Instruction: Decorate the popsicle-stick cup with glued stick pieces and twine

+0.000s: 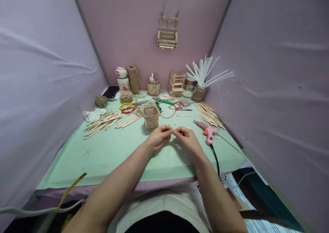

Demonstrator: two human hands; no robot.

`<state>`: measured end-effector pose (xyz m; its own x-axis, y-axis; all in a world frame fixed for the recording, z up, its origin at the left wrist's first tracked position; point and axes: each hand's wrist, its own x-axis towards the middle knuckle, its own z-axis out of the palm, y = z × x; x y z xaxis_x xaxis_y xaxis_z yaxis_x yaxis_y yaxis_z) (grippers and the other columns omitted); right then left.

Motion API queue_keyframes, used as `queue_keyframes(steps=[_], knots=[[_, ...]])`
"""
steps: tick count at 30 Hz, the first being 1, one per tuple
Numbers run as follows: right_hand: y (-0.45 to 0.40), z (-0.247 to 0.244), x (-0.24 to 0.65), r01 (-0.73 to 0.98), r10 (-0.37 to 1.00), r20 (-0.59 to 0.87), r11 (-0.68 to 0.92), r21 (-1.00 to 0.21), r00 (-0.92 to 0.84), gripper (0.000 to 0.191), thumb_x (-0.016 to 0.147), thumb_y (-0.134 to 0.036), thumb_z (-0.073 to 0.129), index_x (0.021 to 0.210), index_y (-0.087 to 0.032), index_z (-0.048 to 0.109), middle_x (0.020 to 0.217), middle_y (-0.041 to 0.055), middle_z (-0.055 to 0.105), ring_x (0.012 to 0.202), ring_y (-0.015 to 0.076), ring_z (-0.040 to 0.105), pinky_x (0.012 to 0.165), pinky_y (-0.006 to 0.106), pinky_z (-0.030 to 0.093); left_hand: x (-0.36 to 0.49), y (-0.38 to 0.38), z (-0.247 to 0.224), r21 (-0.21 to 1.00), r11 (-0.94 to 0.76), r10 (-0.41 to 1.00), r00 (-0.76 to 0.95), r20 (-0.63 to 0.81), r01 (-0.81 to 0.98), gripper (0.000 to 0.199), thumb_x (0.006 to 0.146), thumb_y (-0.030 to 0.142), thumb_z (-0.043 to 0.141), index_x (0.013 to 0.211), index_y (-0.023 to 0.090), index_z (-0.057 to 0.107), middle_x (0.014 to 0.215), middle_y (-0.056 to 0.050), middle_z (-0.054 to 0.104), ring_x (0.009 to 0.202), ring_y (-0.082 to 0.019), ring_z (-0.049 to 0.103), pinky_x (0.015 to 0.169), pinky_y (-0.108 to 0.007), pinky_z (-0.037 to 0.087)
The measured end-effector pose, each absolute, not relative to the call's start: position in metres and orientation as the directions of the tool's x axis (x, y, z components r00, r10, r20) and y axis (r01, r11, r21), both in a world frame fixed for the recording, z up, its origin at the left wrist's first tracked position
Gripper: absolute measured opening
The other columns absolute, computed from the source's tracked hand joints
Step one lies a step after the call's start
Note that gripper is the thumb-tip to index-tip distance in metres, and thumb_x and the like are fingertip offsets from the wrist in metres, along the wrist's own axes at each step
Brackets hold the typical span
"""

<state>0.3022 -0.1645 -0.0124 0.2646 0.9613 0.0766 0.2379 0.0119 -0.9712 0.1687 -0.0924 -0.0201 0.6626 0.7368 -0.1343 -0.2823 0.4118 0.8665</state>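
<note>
My left hand [161, 136] and my right hand [185, 138] meet fingertip to fingertip above the table, each in a pinch. Whatever lies between the fingertips is too small to make out. Just behind my left hand a small woven-looking basket [151, 119] of pale wood stands upright, with a braided rim and its open top facing me. To the right of my right hand, a pink hot glue gun [209, 130] with an orange trigger lies on its side, apart from my fingers.
Wooden sticks [104, 123] lie in piles at left, and more sticks [208, 114] at right. Behind are yellow-and-red-handled scissors [128, 107], green-handled pliers [167, 102], red cord [178, 104], twine [126, 96], a water cup [187, 93] and white glue sticks [203, 72]. The glue gun's black cable [216, 159] crosses the front edge.
</note>
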Motion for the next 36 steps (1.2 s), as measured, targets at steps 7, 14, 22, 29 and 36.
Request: queue_keyframes(steps=[7,14,22,29,36], knots=[[-0.164,-0.009,0.299,0.134,0.960,0.074,0.038,-0.990,0.269,0.030,0.074,-0.049,0.063,0.072,-0.019,0.061,0.063,-0.0025,0.055,0.058,0.0117,0.044,0.055,0.024,0.034,0.169,-0.092,-0.017,0.803,0.492,0.737,0.652,-0.178,-0.337,0.033,0.052,0.029,0.088,0.068,0.012,0.065,0.064,0.001,0.058,0.057,-0.005,0.050,0.057,-0.019,0.039],[-0.162,-0.009,0.291,0.231,0.898,0.122,0.023,-0.973,0.422,0.031,0.074,-0.049,0.062,0.070,-0.018,0.063,0.067,0.0009,0.060,0.061,0.0137,0.050,0.057,0.025,0.040,0.171,-0.092,-0.016,0.828,0.453,0.797,0.566,-0.209,-0.331,0.037,0.050,0.031,0.088,0.074,0.011,0.067,0.068,-0.001,0.062,0.059,-0.007,0.053,0.060,-0.021,0.044],[-0.166,-0.009,0.293,0.164,0.924,0.021,-0.045,-0.985,0.381,0.031,0.072,-0.048,0.065,0.070,-0.017,0.064,0.062,-0.0017,0.054,0.056,0.0118,0.045,0.053,0.024,0.035,0.170,-0.092,-0.018,0.892,0.355,0.795,0.593,-0.129,-0.281,0.031,0.056,0.034,0.084,0.071,0.014,0.065,0.066,0.001,0.057,0.057,-0.006,0.048,0.056,-0.020,0.038],[-0.168,-0.003,0.294,0.160,0.940,-0.004,-0.062,-0.985,0.342,0.026,0.073,-0.043,0.062,0.069,-0.017,0.064,0.056,-0.0036,0.049,0.053,0.0110,0.043,0.051,0.023,0.031,0.169,-0.092,-0.019,0.898,0.327,0.787,0.611,-0.087,-0.293,0.031,0.057,0.036,0.083,0.068,0.015,0.063,0.067,0.001,0.055,0.057,-0.007,0.044,0.056,-0.021,0.033],[-0.164,-0.011,0.295,0.206,0.936,0.014,-0.063,-0.977,0.353,0.026,0.071,-0.042,0.060,0.067,-0.016,0.061,0.058,-0.0031,0.052,0.053,0.0102,0.042,0.050,0.023,0.032,0.171,-0.094,-0.021,0.889,0.352,0.767,0.635,-0.095,-0.292,0.032,0.057,0.034,0.084,0.067,0.013,0.061,0.066,0.002,0.053,0.059,-0.006,0.044,0.057,-0.020,0.035]])
